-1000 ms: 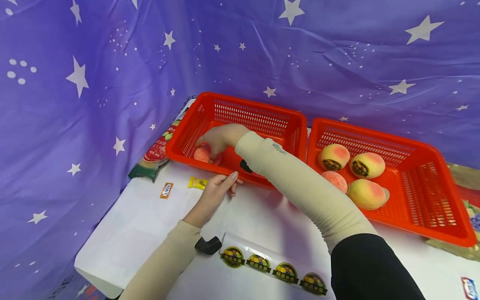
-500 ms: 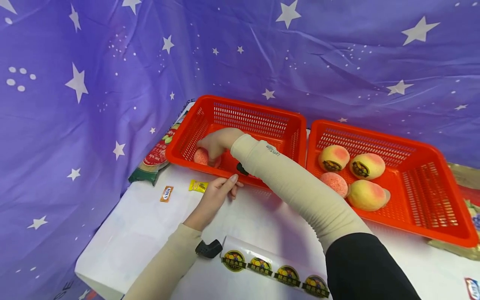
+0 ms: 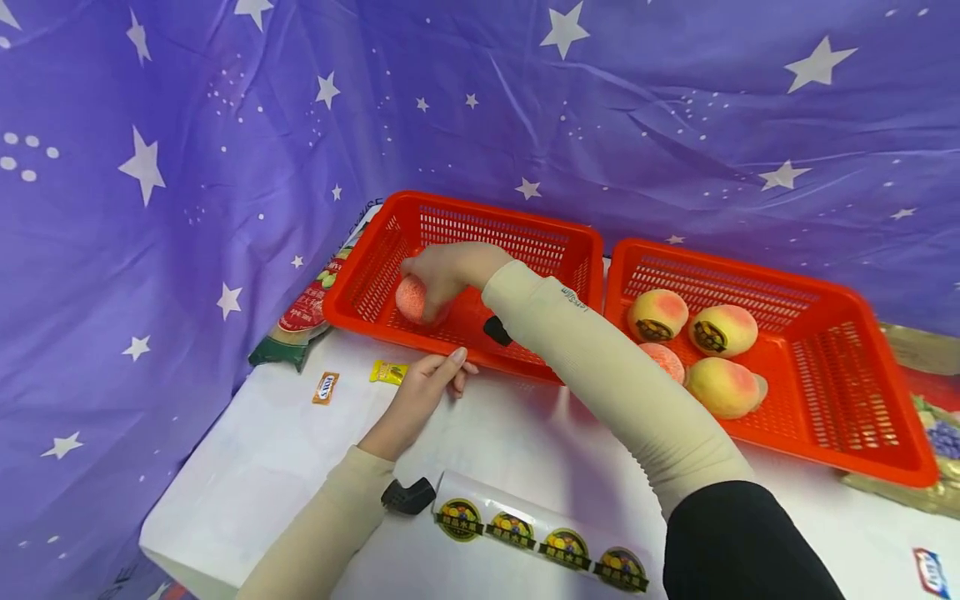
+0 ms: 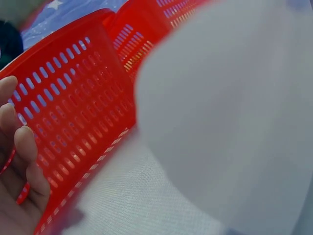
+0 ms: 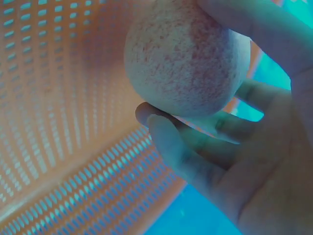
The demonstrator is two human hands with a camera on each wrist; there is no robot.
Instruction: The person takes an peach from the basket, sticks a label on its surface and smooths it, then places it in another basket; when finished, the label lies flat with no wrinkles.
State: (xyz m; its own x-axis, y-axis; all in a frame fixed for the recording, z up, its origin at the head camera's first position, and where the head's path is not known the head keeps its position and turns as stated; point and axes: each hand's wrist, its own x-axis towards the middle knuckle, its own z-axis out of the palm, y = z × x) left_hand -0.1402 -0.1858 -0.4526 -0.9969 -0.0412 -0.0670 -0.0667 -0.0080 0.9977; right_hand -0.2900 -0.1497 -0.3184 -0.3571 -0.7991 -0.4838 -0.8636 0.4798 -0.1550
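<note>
My right hand [image 3: 448, 271] reaches into the left red basket [image 3: 358, 321] and holds a round, speckled pink-red fruit [image 3: 408, 298] near the basket's front left corner. In the right wrist view the thumb lies over this fruit [image 5: 183, 63] and the fingers curl beneath it. My left hand [image 3: 422, 387] is at the front of the same basket, its thumb at the rim and its fingers curled under it. The left wrist view shows the fingers [image 4: 25, 143] against the perforated wall [image 4: 73, 127].
A second red basket [image 3: 832, 350] stands to the right with several peach-like fruits [image 3: 723, 329], some carrying dark round stickers. A sticker strip [image 3: 540, 533] lies on the white table [image 3: 262, 483]. Small candies [image 3: 326, 387] and a snack bag [image 3: 300, 321] are at left. A starry curtain hangs behind.
My right hand has lifted slightly and shifted with the fruit toward the basket's middle; more of the fruit shows. The left hand stays at the rim. The head view has shifted slightly.
</note>
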